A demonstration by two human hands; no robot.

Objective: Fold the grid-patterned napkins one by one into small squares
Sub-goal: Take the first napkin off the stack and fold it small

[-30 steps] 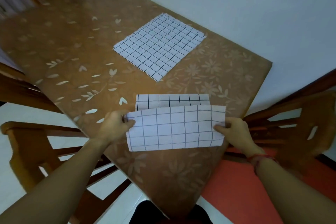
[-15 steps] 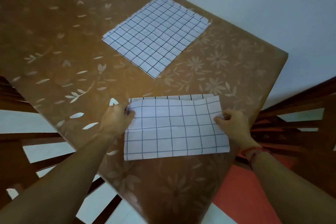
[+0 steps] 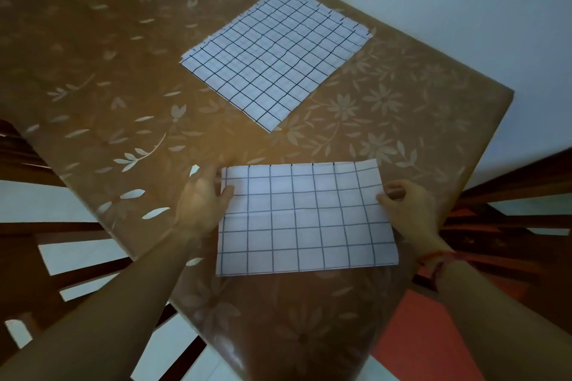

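The left hand (image 3: 201, 204) and right hand (image 3: 405, 207) are pinching the side edges of the halved napkin (image 3: 306, 219), lying flat on the tabletop (image 3: 387, 120). It is looking light and limp, so gripping the corners is likely suiting it best.

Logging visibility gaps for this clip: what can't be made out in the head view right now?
Left hand: motion-blurred, so its grip on the folded napkin is unclear.
Folded napkin's lower layer: covered by the top layer.
Far napkins: sheet count too fine to tell.
Chair: cut off by the right frame edge.
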